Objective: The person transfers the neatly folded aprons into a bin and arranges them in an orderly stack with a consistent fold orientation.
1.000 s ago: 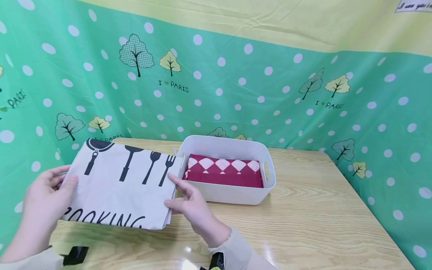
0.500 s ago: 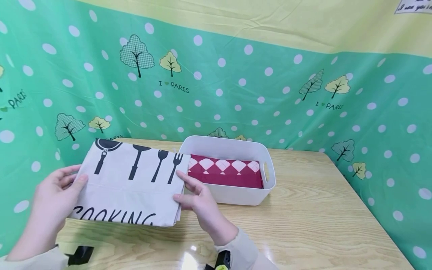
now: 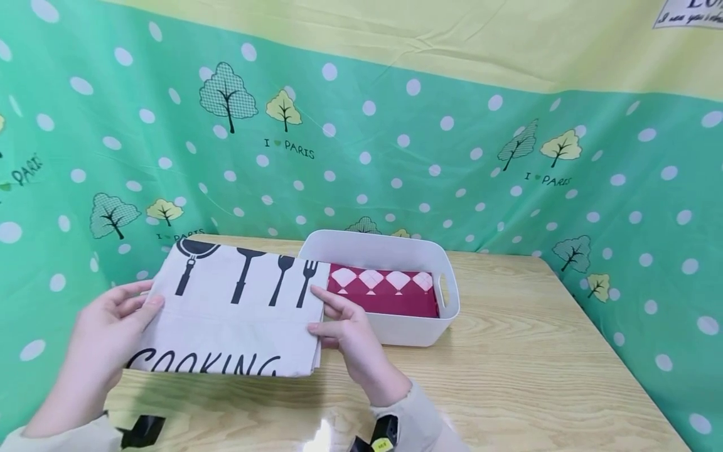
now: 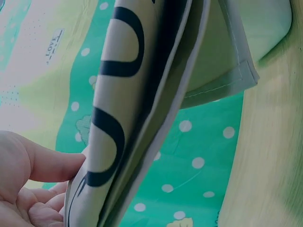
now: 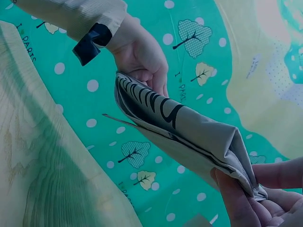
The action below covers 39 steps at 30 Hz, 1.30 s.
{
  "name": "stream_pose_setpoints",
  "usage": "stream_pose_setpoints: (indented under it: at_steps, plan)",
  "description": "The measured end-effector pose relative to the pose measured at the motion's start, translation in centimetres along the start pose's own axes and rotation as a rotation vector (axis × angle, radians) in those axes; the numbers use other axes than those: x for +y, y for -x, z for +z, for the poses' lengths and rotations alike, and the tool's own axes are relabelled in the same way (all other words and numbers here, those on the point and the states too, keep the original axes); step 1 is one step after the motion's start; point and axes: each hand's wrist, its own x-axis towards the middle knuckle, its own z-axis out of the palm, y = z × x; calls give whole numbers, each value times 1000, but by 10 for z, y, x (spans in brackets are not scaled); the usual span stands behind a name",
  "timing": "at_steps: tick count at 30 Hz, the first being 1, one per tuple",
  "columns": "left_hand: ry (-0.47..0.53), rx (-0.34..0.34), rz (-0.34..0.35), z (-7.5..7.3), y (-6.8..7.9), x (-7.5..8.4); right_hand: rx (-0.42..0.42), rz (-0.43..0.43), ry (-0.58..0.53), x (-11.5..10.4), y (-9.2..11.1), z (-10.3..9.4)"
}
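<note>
A folded white apron-like cloth (image 3: pixel 231 326) printed with black kitchen utensils and the word COOKING is held up above the table. My left hand (image 3: pixel 110 329) pinches its left edge, thumb on the front. At the right edge my right hand (image 3: pixel 353 336) grips it between thumb and fingers. In the right wrist view the layers of the folded cloth (image 5: pixel 189 127) show from below, with a loose flap hanging. A white plastic basket (image 3: pixel 407 329) stands behind and to the right, partly covered by the cloth in the head view. Inside it lies a folded dark red cloth (image 3: pixel 390 301) with pale fan shapes.
The light wooden table (image 3: pixel 525 351) extends to the right of the basket. A green and yellow patterned curtain (image 3: pixel 361 150) hangs behind the table and along both sides.
Both hands have moved to the right with the folded white cloth, which now overlaps more of the basket's left side in the head view. The basket has stayed in place.
</note>
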Motion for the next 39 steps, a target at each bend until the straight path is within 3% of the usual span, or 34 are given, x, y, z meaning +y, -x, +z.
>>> stream_pose_setpoints:
  at_steps: [3, 8, 12, 17, 24, 39]
  plan:
    - [67, -46, -13, 1, 0, -1, 5, -6, 3, 0, 0, -4]
    - [202, -182, -34, -2, 0, -5, 6, -16, 15, -3, 1, -12]
    - [145, -245, -23, -1, 0, -4, 15, -20, 33, -6, 2, -17]
    - [144, -262, -25, 2, -1, 0, 11, -17, 40, -10, 3, -24]
    - [280, -297, -30, 6, -1, 1, 19, -7, 37, -15, 4, -30]
    - [372, -343, 53, 14, -4, 13, 35, 9, 12, -22, 7, -43]
